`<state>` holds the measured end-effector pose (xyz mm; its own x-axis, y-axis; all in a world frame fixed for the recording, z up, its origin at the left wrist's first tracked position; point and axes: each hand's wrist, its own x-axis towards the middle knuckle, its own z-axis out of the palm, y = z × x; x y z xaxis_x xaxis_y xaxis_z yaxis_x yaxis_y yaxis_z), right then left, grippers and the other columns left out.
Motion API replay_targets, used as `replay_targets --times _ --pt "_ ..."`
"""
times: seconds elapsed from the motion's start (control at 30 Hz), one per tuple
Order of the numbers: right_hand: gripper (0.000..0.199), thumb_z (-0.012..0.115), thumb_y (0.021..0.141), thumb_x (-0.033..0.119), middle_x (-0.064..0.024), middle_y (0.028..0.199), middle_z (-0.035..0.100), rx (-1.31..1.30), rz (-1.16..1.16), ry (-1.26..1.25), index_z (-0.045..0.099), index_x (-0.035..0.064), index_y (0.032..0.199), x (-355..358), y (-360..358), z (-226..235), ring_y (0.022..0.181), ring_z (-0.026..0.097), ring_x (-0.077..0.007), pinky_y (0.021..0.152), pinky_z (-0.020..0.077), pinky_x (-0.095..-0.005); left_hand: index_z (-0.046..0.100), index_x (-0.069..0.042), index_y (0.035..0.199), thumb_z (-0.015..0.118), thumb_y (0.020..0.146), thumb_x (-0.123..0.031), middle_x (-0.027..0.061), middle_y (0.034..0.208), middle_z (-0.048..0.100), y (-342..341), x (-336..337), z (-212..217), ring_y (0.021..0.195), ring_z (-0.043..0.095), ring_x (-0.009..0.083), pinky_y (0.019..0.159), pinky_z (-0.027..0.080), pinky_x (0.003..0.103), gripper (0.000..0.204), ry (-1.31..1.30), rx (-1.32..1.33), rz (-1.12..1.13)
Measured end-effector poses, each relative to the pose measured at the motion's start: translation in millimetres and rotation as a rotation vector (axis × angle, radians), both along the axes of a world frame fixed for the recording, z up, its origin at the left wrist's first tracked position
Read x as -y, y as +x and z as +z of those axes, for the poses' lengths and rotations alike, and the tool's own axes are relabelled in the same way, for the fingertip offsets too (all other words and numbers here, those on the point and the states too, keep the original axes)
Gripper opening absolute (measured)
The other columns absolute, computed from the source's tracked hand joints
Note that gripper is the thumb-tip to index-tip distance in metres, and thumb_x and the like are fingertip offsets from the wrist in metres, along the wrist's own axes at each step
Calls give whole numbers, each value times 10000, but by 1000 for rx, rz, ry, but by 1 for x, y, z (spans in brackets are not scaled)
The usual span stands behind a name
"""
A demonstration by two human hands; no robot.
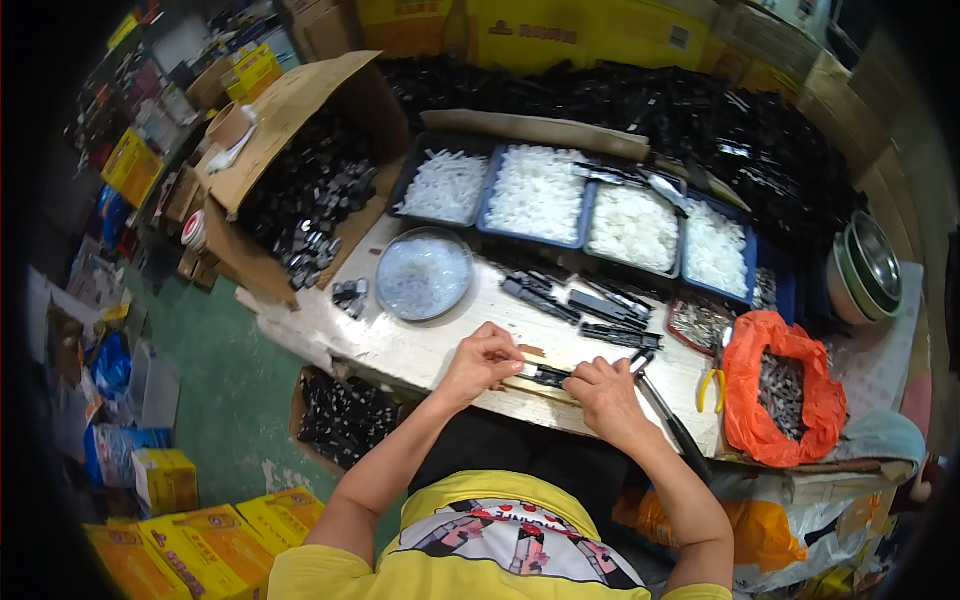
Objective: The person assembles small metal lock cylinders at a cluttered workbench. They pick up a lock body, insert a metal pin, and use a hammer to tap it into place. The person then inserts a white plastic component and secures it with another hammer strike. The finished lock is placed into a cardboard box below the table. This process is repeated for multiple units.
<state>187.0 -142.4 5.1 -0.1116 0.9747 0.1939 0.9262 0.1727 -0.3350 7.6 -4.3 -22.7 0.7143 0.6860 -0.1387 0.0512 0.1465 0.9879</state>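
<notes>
A small black part [551, 377] with a white piece [527, 370] at its left end lies between a worker's two bare hands, at the near edge of a pale bench [485, 318]. The left hand [483, 364] pinches the white end between thumb and fingers; the right hand [610, 397] bends its fingers over the other end, though whether it grips or presses cannot be told. Just beside the right hand lies a hammer [675, 420] with a dark handle. Beyond the hands are long black assemblies [610, 310], with a round dish [424, 317] of translucent pieces to their left and, to the right, yellow-handled pliers [709, 392] near an orange-red bag [743, 400] of grey metal parts. Four trays [530, 240] heaped with white pieces line up farther back, before a mound of black parts [770, 140]. An open cardboard box [235, 250] filled with dark pieces stands at left, and nested bowls [843, 275] sit at far right.
</notes>
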Motion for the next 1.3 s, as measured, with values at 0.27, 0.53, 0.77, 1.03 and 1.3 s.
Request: replay_targets --times 0.27,0.53,0.77,1.03,1.3 --pt "168 529 658 -14 -9 794 494 -52 -32 15 569 103 771 1 -1 -5 817 471 -189 711 290 -362 627 28 760 648 715 67 41 876 484 2 2 -1 599 528 76 435 463 165 63 12 -11 24" --pt "91 604 749 65 -68 835 552 -243 -200 332 598 70 839 7 25 -6 815 522 -242 676 372 -379 644 -29 825 688 702 -87 50 823 507 5 -7 9 631 520 114 563 474 248 143 440 -250 -60" --pt "114 620 730 71 -129 798 556 233 -748 87 605 35 837 21 123 -6 797 549 -296 669 413 -420 657 -32 829 673 700 -179 140 724 595 75 -90 49 679 591 276 639 472 351 196 819 -303 68" --pt "111 613 714 86 -125 806 557 373 -778 1 599 44 815 0 150 -27 830 541 -305 695 408 -434 629 23 839 670 702 -167 247 928 573 155 -163 49 849 586 389 746 479 444 238 1105 -622 184" --pt "79 539 698 50 -104 764 559 334 -724 124 609 64 732 10 154 -24 808 530 -277 721 370 -411 638 27 767 661 660 -105 215 774 628 155 -184 47 741 613 364 699 497 416 171 1059 -528 117"
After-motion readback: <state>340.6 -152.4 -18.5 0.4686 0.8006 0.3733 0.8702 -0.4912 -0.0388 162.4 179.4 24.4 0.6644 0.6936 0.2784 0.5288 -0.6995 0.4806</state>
